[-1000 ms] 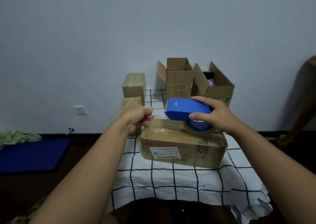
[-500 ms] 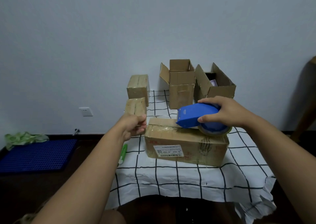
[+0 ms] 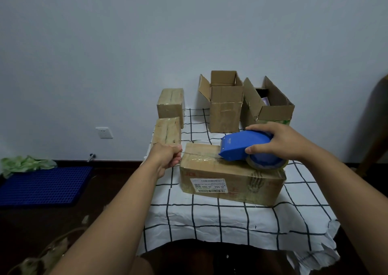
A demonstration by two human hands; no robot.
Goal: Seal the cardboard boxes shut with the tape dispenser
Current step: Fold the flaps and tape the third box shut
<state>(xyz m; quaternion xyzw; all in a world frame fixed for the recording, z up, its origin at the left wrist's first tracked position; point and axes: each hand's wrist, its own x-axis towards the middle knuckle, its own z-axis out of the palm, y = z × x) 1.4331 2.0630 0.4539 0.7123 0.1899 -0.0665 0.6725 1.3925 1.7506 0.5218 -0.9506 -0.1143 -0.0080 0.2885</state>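
On a white black-gridded cloth [image 3: 210,218] by a pale wall [image 3: 126,43], the right hand [image 3: 279,142] is gripping the blue plastic tape dispenser [image 3: 245,148] atop a closed brown cardboard box [image 3: 228,182] while the left hand [image 3: 165,157] is pinching clear tape [image 3: 199,165] at its end.

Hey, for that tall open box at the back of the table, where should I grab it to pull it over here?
Probably take the tall open box by its upright side walls, reaching from the front, over the long box. Its flaps splay outward and look floppy, so they would bend; the walls are flat and upright.
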